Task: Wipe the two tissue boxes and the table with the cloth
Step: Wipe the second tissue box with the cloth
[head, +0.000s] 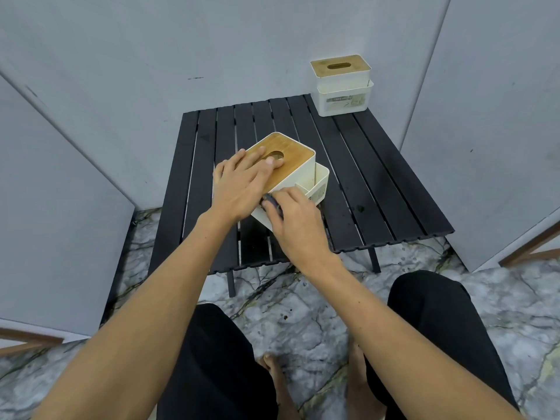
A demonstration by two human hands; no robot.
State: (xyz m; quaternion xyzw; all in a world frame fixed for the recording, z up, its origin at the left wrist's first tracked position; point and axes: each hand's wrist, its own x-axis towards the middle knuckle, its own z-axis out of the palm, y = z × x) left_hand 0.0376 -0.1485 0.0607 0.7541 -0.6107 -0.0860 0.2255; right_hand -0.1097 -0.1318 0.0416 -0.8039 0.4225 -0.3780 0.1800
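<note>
Left hand (242, 183) fingers flat on wood-lidded near tissue box (298, 165), right hand (295, 219) fingers pinching dark cloth (270, 204)

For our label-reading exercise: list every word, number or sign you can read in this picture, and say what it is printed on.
"TISSUE HOLDER" (likely reading, blurred): label on the front of the far tissue box at the table's back corner.
Near tissue box, under the left hand: label too hidden to read.
Nothing else legible.
</note>
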